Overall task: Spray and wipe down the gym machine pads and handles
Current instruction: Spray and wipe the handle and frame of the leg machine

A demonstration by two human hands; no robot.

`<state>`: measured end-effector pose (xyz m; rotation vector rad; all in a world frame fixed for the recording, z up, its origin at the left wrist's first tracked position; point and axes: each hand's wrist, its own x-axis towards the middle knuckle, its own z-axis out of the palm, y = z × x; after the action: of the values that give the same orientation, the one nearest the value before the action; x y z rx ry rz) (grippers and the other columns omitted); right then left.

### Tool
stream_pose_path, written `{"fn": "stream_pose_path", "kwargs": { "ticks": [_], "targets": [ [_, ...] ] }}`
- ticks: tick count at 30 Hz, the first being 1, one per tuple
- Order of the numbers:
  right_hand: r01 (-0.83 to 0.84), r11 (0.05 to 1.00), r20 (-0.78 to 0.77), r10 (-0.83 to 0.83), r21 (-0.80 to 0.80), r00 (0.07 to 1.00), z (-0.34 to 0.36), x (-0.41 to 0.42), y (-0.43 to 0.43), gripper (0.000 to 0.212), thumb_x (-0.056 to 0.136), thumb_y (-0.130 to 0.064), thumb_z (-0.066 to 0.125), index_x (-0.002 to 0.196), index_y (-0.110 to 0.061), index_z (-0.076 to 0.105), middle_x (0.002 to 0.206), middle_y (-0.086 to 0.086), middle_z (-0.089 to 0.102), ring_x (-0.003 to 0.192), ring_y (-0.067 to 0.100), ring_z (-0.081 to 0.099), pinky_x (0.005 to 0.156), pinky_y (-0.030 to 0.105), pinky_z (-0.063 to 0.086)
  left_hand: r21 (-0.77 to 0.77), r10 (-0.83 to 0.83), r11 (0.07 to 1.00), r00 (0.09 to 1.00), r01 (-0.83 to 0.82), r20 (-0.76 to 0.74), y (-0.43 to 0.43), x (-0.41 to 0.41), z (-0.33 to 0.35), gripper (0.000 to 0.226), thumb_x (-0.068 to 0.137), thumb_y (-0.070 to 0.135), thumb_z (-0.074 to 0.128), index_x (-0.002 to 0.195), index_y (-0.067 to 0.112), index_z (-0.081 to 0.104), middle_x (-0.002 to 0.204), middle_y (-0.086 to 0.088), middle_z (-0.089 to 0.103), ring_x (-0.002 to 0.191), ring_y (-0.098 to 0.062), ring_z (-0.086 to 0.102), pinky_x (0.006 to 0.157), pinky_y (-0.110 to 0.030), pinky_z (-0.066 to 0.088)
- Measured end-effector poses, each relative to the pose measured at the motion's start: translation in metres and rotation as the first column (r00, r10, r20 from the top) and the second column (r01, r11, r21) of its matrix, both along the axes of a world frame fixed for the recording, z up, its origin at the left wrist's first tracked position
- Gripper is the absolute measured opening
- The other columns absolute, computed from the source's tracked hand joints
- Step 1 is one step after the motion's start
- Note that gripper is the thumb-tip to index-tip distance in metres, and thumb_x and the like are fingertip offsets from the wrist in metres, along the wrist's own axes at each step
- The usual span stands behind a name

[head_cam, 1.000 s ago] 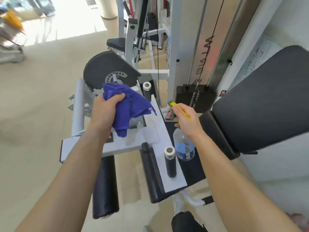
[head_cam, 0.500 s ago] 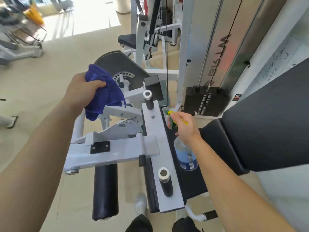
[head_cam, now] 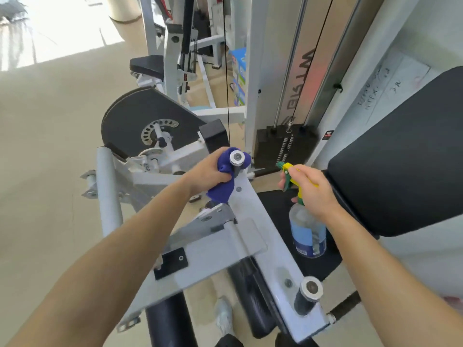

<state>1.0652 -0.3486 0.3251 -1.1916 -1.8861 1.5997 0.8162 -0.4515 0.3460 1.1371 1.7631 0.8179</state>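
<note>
Blue cloth (head_cam: 225, 179) is gripped in the left hand (head_cam: 209, 175) and wrapped around the far handle (head_cam: 236, 161) of the white machine frame (head_cam: 253, 236); the handle's silver end cap is seen poking out above the cloth. Left hand is closed on cloth and handle together.

Spray bottle (head_cam: 307, 229) is held by the right hand (head_cam: 310, 189), closed around the neck, with fingers at the green trigger. Yellow-green nozzle (head_cam: 284, 167) is pointed left, toward the wrapped handle, and is set near it but apart. The bottle body hangs over the black seat pad (head_cam: 318, 269); whether it touches the pad cannot be told.

Near handle (head_cam: 307, 295), black grip with silver cap, is seen upright at the frame's near end, untouched. Large black back pad (head_cam: 406, 156) is located right of the bottle. Black roller pad (head_cam: 167, 319) is mounted under the frame at lower left. Weight stack (head_cam: 285, 144) is seen behind the hands.
</note>
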Motion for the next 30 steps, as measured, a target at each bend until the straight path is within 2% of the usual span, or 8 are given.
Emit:
{"fn": "stream_pose_path", "kwargs": {
  "ticks": [3, 6, 13, 17, 22, 26, 28, 30],
  "targets": [
    [0.034, 0.999, 0.031, -0.035, 0.032, 0.999, 0.001, -0.004, -0.003, 0.041, 0.095, -0.055, 0.045, 0.091, -0.023, 0.071, 0.095, 0.003, 0.075, 0.102, 0.029, 0.068, 0.068, 0.039, 0.053, -0.011, -0.133, 0.991, 0.990, 0.132, -0.036, 0.012, -0.007, -0.016, 0.071, 0.084, -0.009, 0.061, 0.141, 0.028, 0.042, 0.127, 0.000, 0.056, 0.108, -0.013, 0.056, 0.091, -0.024, 0.043],
    [0.056, 0.997, 0.044, -0.059, 0.050, 0.997, 0.004, -0.006, -0.004, 0.042, 0.097, -0.053, 0.046, 0.094, -0.020, 0.071, 0.095, 0.004, 0.075, 0.102, 0.028, 0.069, 0.069, 0.041, 0.054, -0.036, -0.188, 0.982, 0.978, 0.185, -0.094, 0.020, -0.015, -0.038, 0.068, 0.084, -0.003, 0.069, 0.135, 0.034, 0.043, 0.126, 0.003, 0.055, 0.114, -0.018, 0.055, 0.103, -0.037, 0.041],
    [0.098, 0.991, 0.101, -0.107, 0.092, 0.989, 0.012, -0.008, -0.008, 0.037, 0.111, -0.037, 0.043, 0.097, -0.016, 0.070, 0.096, 0.004, 0.074, 0.101, 0.026, 0.067, 0.070, 0.040, 0.056, -0.044, -0.162, 0.987, 0.972, 0.156, -0.171, 0.029, -0.021, -0.055, 0.047, 0.075, 0.015, 0.086, 0.106, 0.035, 0.056, 0.109, 0.005, 0.065, 0.105, -0.022, 0.061, 0.103, -0.045, 0.048],
    [0.092, 0.989, 0.124, -0.106, 0.114, 0.987, 0.019, -0.012, -0.008, 0.036, 0.111, -0.037, 0.043, 0.099, -0.017, 0.071, 0.097, 0.003, 0.074, 0.103, 0.024, 0.067, 0.072, 0.042, 0.058, -0.009, -0.127, 0.992, 0.984, 0.127, -0.123, 0.030, -0.018, -0.053, 0.048, 0.074, 0.013, 0.087, 0.108, 0.032, 0.059, 0.112, 0.001, 0.069, 0.107, -0.024, 0.064, 0.104, -0.051, 0.048],
    [0.107, 0.988, 0.102, -0.118, 0.111, 0.988, 0.020, -0.014, -0.006, 0.035, 0.111, -0.037, 0.042, 0.102, -0.018, 0.071, 0.098, 0.003, 0.074, 0.105, 0.027, 0.067, 0.074, 0.047, 0.061, -0.023, -0.289, 0.957, 0.954, 0.288, -0.075, 0.040, -0.022, -0.025, 0.045, 0.076, 0.007, 0.085, 0.101, 0.033, 0.058, 0.105, 0.005, 0.068, 0.103, -0.022, 0.064, 0.099, -0.044, 0.051],
    [0.089, 0.991, 0.105, -0.100, 0.100, 0.990, 0.016, -0.017, -0.003, 0.036, 0.109, -0.040, 0.043, 0.102, -0.019, 0.071, 0.098, 0.002, 0.074, 0.104, 0.028, 0.067, 0.074, 0.050, 0.061, 0.010, -0.372, 0.927, 0.925, 0.374, -0.079, 0.041, -0.024, 0.008, 0.047, 0.074, 0.010, 0.087, 0.102, 0.035, 0.058, 0.101, 0.013, 0.068, 0.098, -0.014, 0.066, 0.085, -0.028, 0.057],
    [0.084, 0.992, 0.102, -0.094, 0.096, 0.990, 0.013, -0.020, -0.002, 0.036, 0.108, -0.042, 0.043, 0.100, -0.022, 0.071, 0.097, 0.001, 0.073, 0.104, 0.028, 0.067, 0.074, 0.050, 0.061, 0.087, -0.313, 0.946, 0.950, 0.312, -0.001, 0.034, -0.020, 0.011, 0.045, 0.076, 0.009, 0.086, 0.103, 0.033, 0.059, 0.103, 0.011, 0.069, 0.099, -0.013, 0.067, 0.083, -0.025, 0.058],
    [0.087, 0.992, 0.087, -0.095, 0.091, 0.992, 0.012, -0.022, 0.002, 0.036, 0.106, -0.045, 0.043, 0.099, -0.023, 0.070, 0.096, 0.001, 0.073, 0.104, 0.028, 0.067, 0.072, 0.046, 0.060, 0.206, -0.163, 0.968, 0.982, 0.141, 0.098, 0.024, -0.007, 0.002, 0.041, 0.078, 0.009, 0.084, 0.105, 0.028, 0.060, 0.105, 0.005, 0.070, 0.101, -0.016, 0.067, 0.084, -0.028, 0.058]
  ]
}}
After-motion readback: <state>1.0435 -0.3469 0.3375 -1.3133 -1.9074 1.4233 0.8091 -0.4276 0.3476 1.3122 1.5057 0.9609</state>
